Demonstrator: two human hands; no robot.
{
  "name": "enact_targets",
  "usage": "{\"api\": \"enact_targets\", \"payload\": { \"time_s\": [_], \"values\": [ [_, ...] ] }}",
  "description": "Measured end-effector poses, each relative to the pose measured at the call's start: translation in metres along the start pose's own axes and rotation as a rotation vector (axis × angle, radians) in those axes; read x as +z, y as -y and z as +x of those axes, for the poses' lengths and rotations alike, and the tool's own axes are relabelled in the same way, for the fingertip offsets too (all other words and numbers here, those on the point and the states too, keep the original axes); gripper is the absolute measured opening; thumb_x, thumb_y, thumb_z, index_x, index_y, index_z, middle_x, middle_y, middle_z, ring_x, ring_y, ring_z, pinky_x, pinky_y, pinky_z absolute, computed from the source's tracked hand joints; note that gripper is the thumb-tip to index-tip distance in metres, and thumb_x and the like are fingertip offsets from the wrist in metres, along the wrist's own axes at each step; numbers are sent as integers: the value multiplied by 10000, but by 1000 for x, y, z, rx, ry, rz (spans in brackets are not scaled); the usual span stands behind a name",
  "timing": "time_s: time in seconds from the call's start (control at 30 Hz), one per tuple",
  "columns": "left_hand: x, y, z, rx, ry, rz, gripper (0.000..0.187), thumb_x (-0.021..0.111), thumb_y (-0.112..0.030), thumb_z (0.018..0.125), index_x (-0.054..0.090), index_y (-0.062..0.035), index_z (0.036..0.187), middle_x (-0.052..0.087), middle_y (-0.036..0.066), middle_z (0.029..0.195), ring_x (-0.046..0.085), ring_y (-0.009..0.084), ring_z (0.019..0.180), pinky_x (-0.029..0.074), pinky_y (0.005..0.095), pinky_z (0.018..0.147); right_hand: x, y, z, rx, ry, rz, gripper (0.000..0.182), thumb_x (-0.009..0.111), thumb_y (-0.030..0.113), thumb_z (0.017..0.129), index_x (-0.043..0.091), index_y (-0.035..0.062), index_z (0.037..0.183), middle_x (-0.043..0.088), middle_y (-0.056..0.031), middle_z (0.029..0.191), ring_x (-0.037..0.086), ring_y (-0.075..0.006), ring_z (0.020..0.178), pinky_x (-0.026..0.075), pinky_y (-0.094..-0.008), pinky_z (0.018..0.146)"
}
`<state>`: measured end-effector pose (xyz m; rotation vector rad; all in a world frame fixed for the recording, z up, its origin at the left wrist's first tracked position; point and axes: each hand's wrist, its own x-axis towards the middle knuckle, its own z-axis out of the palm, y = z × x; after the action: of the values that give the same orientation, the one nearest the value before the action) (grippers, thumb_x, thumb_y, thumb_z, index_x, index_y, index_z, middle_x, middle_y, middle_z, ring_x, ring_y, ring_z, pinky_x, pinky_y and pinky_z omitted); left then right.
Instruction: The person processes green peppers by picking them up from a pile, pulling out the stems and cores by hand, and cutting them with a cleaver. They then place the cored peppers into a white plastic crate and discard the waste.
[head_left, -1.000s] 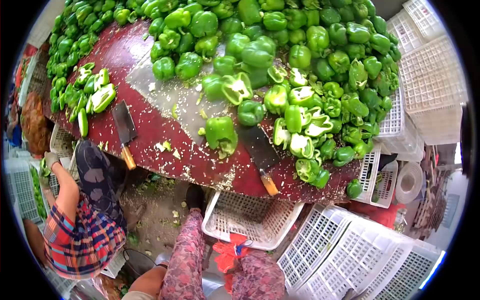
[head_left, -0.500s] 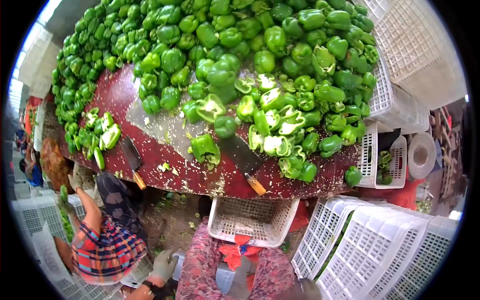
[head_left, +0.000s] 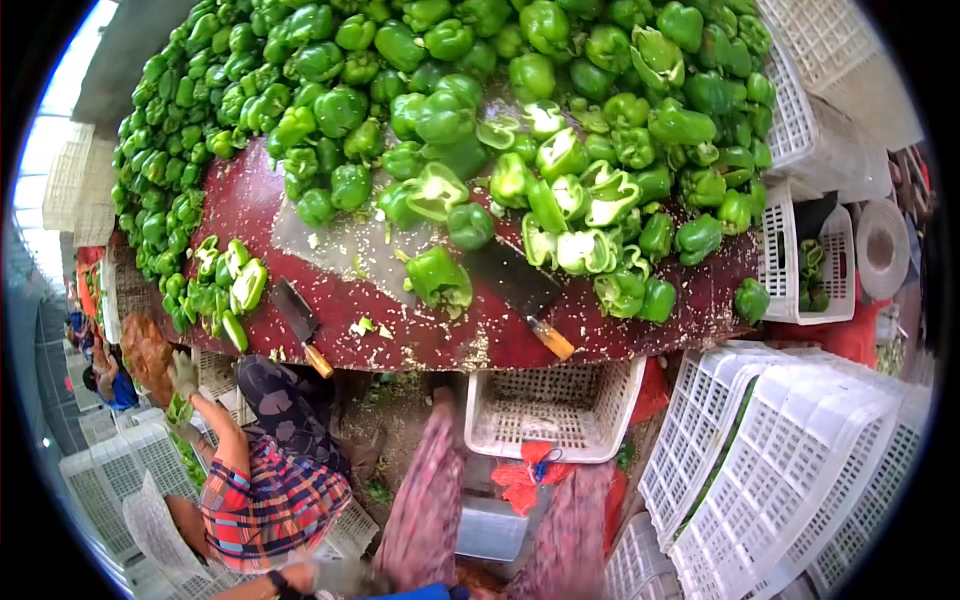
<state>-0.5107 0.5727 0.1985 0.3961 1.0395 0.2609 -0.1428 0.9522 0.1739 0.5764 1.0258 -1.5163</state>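
My left hand (head_left: 345,577), in a pale glove with a dark band at the wrist, is at the bottom edge beside my patterned trouser leg (head_left: 420,510). It is smeared by motion, and its fingers cannot be made out. A blue piece (head_left: 430,592) shows close to it at the edge. My right hand is not in view. Ahead on the red table (head_left: 400,345) lie a cleaver with a wooden handle (head_left: 548,338), a cut green bell pepper (head_left: 438,280) and several pepper halves (head_left: 585,250). A white plastic crate (head_left: 550,445) stands under the table edge, in front of my knees.
A large heap of green peppers (head_left: 400,50) covers the table's far side. At left, a co-worker in a checked shirt (head_left: 275,505) sits near a second cleaver (head_left: 297,310). White crates (head_left: 770,450) are stacked at right, near a white roll (head_left: 883,250).
The view has shifted, so the table appears farther right and higher. My left hand has dropped to the bottom edge; the dark blurred shape at bottom right is gone. My legs have moved.
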Motion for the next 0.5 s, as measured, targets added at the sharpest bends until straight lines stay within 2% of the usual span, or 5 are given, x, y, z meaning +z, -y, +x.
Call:
{"api": "enact_targets", "payload": {
  "time_s": [0.17,0.37,0.4,0.47,0.5],
  "values": [
    [-39,-6,32,-36,-7,169,224,605,-309,899,681,-129,1009,680,87,908,664,271,868,532,399,761,-31,29,53,8,-120,-145,360,619,169,877,621,1,1195,663,-192,1031,633,-291,970,495,-409,856],
    [-98,-54,156,194,-130,670,229,604,-298,901,674,-121,1028,676,99,907,662,284,856,533,404,749,-103,94,117,-84,-326,-508,355,620,164,859,618,21,1184,653,-209,951,634,-343,891,502,-446,799],
    [-105,-60,177,253,-157,767,229,603,-296,902,673,-120,1032,675,101,907,662,286,854,533,405,747,-121,116,121,-139,-480,-573,354,620,163,856,618,25,1182,651,-212,938,635,-351,878,503,-452,789],
    [-119,-89,215,367,-255,954,231,603,-292,902,670,-118,1038,674,104,907,661,290,850,533,406,742,-166,165,126,-358,-987,-639,353,620,161,850,617,32,1178,647,-217,912,635,-369,852,506,-465,770],
    [-127,-105,229,413,-334,985,232,602,-290,903,669,-116,1042,674,106,907,661,292,847,533,407,740,-194,194,128,-522,-1260,-598,370,649,117,817,569,14,1162,616,-231,1034,595,-405,1019,480,-487,855]
  ]
}}
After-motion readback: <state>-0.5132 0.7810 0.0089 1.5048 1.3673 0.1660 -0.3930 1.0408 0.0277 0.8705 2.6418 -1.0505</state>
